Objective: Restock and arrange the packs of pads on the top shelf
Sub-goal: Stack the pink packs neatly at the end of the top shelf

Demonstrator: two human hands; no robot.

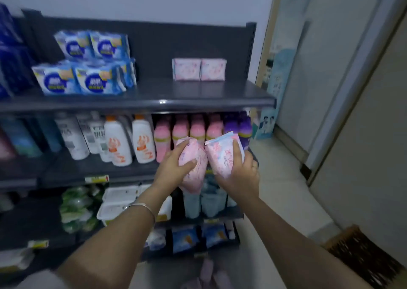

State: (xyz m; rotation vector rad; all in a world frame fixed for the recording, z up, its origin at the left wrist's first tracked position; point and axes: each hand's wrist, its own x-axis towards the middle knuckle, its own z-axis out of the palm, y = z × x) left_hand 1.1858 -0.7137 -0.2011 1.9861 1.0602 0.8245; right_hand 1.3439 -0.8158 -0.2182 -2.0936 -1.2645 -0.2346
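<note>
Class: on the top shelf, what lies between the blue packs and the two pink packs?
Nothing: the head view shows bare shelf between the blue packs and the pink packs.

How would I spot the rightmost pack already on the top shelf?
Start at the top shelf of the dark shelving. Past the stacked blue packs, two pink packs stand upright together by the back panel. It is the right-hand pink pack, nearest the shelf's end.
</note>
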